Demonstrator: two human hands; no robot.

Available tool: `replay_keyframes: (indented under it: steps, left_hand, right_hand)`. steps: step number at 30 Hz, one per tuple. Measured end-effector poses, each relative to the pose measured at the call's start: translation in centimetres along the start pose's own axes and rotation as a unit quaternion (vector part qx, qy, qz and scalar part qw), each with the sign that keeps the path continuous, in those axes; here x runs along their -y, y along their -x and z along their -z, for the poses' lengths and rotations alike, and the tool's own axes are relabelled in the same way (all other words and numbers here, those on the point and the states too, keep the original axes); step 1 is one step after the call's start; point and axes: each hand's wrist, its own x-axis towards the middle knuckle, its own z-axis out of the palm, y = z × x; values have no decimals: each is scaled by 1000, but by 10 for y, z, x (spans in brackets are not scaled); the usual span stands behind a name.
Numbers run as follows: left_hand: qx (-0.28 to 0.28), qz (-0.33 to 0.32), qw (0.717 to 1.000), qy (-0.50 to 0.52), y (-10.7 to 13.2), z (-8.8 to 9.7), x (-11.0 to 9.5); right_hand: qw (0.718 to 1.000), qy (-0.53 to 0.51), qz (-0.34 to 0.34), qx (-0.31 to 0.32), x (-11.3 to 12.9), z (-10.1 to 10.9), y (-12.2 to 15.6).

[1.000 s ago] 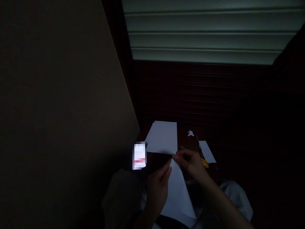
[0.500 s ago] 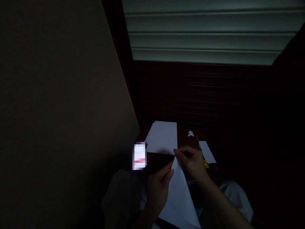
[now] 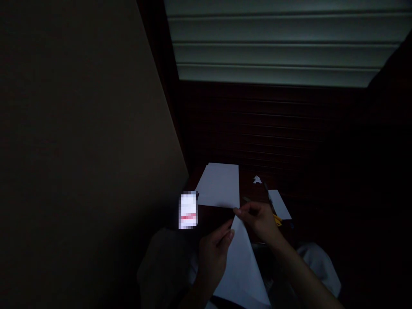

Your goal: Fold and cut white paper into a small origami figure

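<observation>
Dark bench (image 3: 210,214), dimly lit. Your left hand (image 3: 214,253) and right hand (image 3: 260,221) pinch the top corner of a white sheet (image 3: 241,262) just before it, seemingly creasing; keep both edges matched.

Pixelated bright rectangle (image 3: 188,210), yellow item (image 3: 277,220) half behind the right hand (image 3: 262,223), tiny indistinct white scrap (image 3: 257,180).

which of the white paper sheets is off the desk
The nearest sheet, pinched at its top corner between left hand and right hand; the large sheet and small sheet beyond lie flat on the desk.
</observation>
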Motion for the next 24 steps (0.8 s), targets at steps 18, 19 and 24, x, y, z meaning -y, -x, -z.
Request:
replay_keyframes:
  steps: [18,19,24]
  left_hand:
    - [-2,62,997,51,-4,6,-4]
    - [4,66,996,55,-4,6,-3]
    - [-3,64,997,41,-4,8,-2]
  right_hand:
    - [998,22,-22,59,-3,6,12]
    - [998,19,-25,56,-3,7,12]
    - [997,19,-22,77,1,7,16]
